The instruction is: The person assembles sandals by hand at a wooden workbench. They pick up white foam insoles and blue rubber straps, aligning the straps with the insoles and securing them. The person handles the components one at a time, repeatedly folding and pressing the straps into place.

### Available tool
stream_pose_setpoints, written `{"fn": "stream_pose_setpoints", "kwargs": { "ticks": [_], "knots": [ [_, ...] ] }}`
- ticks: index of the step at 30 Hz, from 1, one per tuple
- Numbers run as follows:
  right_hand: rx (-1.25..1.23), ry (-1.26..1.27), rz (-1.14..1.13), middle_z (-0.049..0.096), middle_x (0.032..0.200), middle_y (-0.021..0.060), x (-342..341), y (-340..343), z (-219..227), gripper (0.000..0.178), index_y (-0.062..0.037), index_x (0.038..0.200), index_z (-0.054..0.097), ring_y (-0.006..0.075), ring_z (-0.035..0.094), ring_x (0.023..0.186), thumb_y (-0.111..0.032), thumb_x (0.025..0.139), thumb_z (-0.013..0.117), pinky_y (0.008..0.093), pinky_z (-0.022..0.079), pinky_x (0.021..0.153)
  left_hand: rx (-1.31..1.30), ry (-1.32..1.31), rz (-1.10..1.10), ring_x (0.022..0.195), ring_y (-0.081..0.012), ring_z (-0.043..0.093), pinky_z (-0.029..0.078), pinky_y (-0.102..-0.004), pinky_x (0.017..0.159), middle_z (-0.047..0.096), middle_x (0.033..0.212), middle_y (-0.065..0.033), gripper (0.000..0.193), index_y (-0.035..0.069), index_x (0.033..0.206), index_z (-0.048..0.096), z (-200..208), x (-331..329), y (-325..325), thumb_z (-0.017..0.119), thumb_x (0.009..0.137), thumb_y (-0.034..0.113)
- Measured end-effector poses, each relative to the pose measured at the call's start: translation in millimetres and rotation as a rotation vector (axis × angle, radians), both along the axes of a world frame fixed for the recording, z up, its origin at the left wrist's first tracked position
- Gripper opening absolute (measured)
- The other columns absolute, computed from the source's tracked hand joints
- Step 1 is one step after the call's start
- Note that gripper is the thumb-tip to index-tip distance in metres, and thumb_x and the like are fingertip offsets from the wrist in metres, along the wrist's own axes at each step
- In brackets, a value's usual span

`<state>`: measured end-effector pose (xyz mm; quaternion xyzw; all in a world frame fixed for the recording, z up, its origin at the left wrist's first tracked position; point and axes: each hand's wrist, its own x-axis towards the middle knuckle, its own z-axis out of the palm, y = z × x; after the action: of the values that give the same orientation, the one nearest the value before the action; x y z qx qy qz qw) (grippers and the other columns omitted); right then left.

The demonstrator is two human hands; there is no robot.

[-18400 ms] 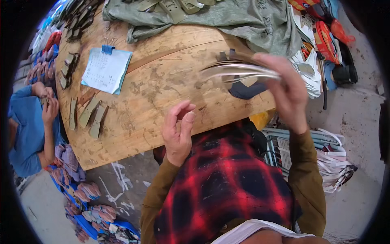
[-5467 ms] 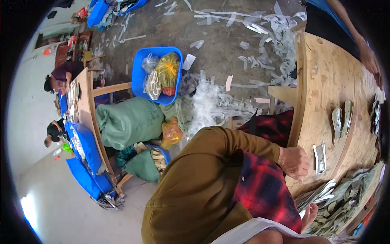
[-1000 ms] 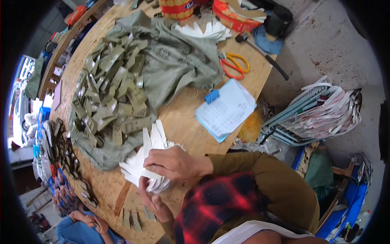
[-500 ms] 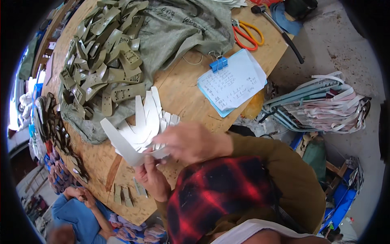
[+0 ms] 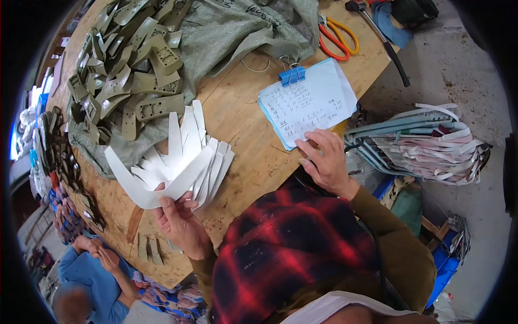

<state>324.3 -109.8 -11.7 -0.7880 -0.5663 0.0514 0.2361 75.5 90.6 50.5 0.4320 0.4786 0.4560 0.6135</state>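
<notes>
From the head camera, your left hand (image 5: 182,225) is pinching the white curved piece (image 5: 141,197) at the bottom of its U, thumb against fingers, both arms fanning up and away. It's held just above the table, partly over the fan of white pieces (image 5: 220,164). Your right hand (image 5: 327,164) has its fingers loosely bent and apart, tips at the near edge of the clipped papers (image 5: 302,105); can't tell if they're actually touching.

My guess: the piece is light, thin and springy, maybe a bit slick, and could crease if squeezed hard. I'd hold that curved middle; the long arms probably flop.
</notes>
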Motion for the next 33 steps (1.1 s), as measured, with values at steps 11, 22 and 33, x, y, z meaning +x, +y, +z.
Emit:
{"fn": "stream_pose_setpoints", "kwargs": {
  "ticks": [11, 22, 33],
  "knots": [
    [0.047, -0.004, 0.008, 0.054, 0.127, 0.0062, 4, -4, -14, 0.043, -0.019, 0.126, 0.065, 0.0288, 0.048, 0.121, -0.021, 0.084, 0.068, 0.0454, 0.035, 0.103, -0.484, 0.02, -0.505, 0.08, -0.0204, 0.068, 0.056, -0.0292, 0.071, 0.069, 0.089, -0.0165, 0.034, -0.004, 0.108, 0.06, 4, -43, -8, 0.051, 0.103, 0.029],
    [0.138, -0.003, -0.029, 0.054, 0.126, 0.006, -2, 0, -24, 0.042, -0.0185, 0.123, 0.067, 0.029, 0.047, 0.122, -0.018, 0.081, 0.069, 0.0462, 0.036, 0.103, 0.895, 0.568, -1.117, 0.125, -0.0352, 0.048, 0.04, -0.0441, 0.1, 0.05, 0.139, -0.0155, 0.05, 0.003, 0.125, 0.057, -37, 118, -34, 0.072, 0.085, 0.029],
    [0.103, -0.038, -0.062, 0.051, 0.132, 0.0058, -21, 15, -35, 0.047, -0.0204, 0.131, 0.063, 0.0272, 0.043, 0.127, -0.023, 0.084, 0.066, 0.0481, 0.03, 0.108, 0.984, 0.778, -0.89, 0.127, -0.0276, 0.049, 0.036, -0.0402, 0.099, 0.052, 0.142, -0.0066, 0.048, 0.008, 0.121, 0.058, -73, 117, -27, 0.071, 0.083, 0.034]
  ]
}}
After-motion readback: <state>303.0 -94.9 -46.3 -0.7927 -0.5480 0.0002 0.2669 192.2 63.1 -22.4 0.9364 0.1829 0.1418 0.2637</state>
